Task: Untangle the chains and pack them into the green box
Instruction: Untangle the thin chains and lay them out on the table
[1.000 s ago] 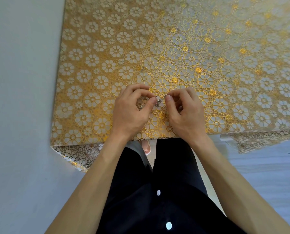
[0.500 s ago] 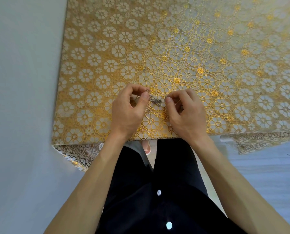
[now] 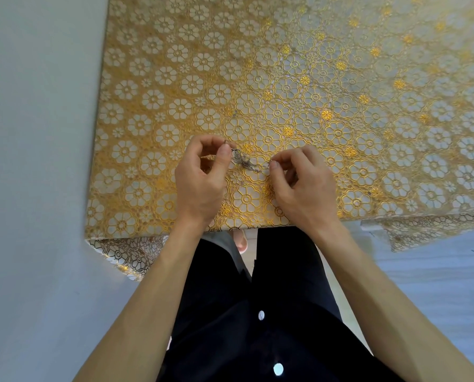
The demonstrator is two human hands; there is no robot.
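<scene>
Your left hand (image 3: 200,177) and right hand (image 3: 303,183) each pinch an end of the tangled chains (image 3: 245,161), stretched between them just above the worktop (image 3: 340,78).

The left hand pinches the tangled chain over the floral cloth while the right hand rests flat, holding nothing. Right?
No. The head view shows the right hand also pinching the chain, at its other end; the left hand does pinch it over the floral cloth.
</scene>
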